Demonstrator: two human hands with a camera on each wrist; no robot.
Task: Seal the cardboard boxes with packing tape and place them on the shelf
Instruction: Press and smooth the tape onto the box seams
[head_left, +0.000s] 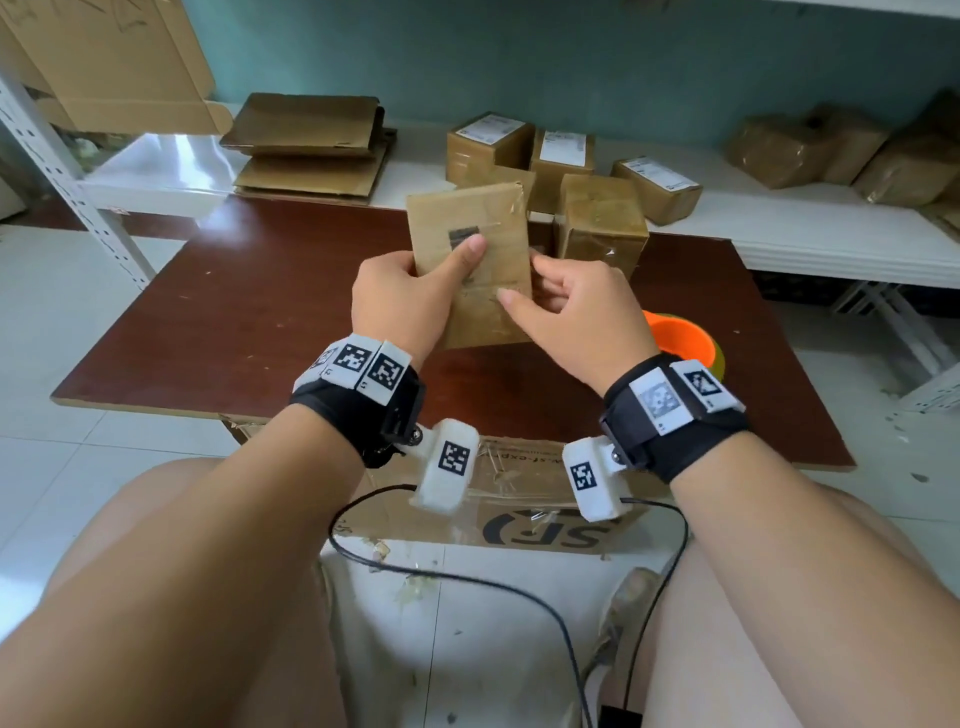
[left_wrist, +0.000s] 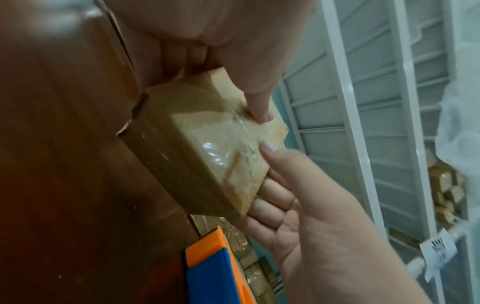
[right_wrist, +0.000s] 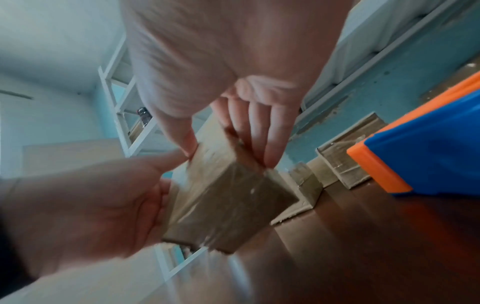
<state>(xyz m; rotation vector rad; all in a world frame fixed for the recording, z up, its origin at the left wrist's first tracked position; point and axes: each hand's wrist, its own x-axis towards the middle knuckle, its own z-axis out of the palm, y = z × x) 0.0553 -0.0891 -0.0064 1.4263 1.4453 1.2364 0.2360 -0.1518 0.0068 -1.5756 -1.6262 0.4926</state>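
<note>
I hold a small taped cardboard box (head_left: 467, 208) upright above the brown table (head_left: 249, 312). My left hand (head_left: 415, 291) grips its left edge, thumb pressed on the near face by a dark mark and fingers hidden behind. From the other side my right hand (head_left: 566, 306) pinches the right edge, thumb on the near face, fingers behind. The left wrist view shows the box (left_wrist: 197, 156) with shiny tape across one face. Seen from the right wrist, the box (right_wrist: 228, 199) sits between both hands. The orange and blue tape dispenser (head_left: 680, 338) lies on the table by my right wrist.
Another sealed box (head_left: 602, 223) stands on the table just behind. The white shelf (head_left: 779, 223) beyond carries several labelled boxes (head_left: 488, 145), flat cardboard sheets (head_left: 311, 145) and wrapped parcels (head_left: 831, 150). A large printed carton (head_left: 519, 519) sits under the table's near edge.
</note>
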